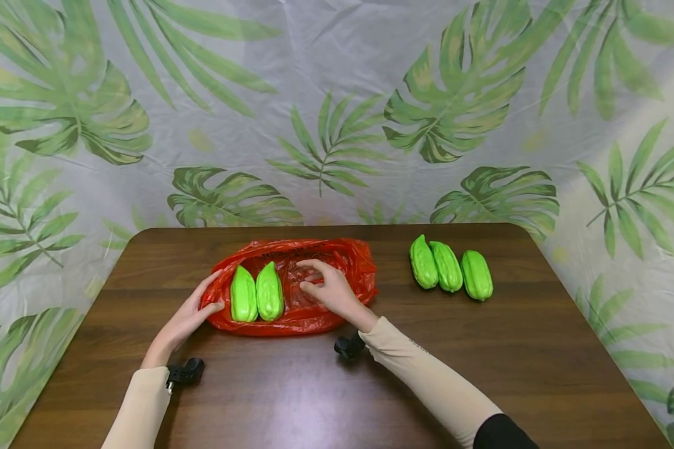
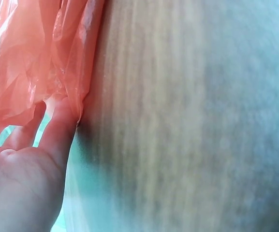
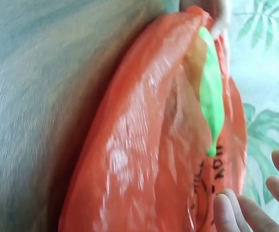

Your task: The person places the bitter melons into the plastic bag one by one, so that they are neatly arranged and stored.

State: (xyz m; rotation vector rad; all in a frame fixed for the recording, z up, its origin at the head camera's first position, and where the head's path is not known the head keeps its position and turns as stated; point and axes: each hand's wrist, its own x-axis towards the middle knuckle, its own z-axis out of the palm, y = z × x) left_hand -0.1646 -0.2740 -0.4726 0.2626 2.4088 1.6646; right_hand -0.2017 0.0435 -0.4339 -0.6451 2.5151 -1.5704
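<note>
In the head view, a red plastic bag (image 1: pixel 309 321) lies spread with its mouth facing up. Two bright green, ridged gourds, a left one (image 1: pixel 244 296) and a right one (image 1: pixel 269 293), lie side by side in its left part. My left hand (image 1: pixel 188 315) rests against the bag's left edge, thumb and fingers spread. The left wrist view shows its fingers (image 2: pixel 54 125) touching the thin red film, fingertips partly hidden. Over the bag's right part hovers my right hand (image 1: pixel 331 290), fingers loosely bent and holding nothing. Its fingers (image 3: pixel 255 215) appear apart in the right wrist view.
Three more green gourds, left (image 1: pixel 424 265), middle (image 1: pixel 446 268) and right (image 1: pixel 477 275), lie on the brown wooden table (image 1: pixel 427 349) right of the bag. A leaf-patterned cloth (image 1: pixel 337 75) hangs behind the table.
</note>
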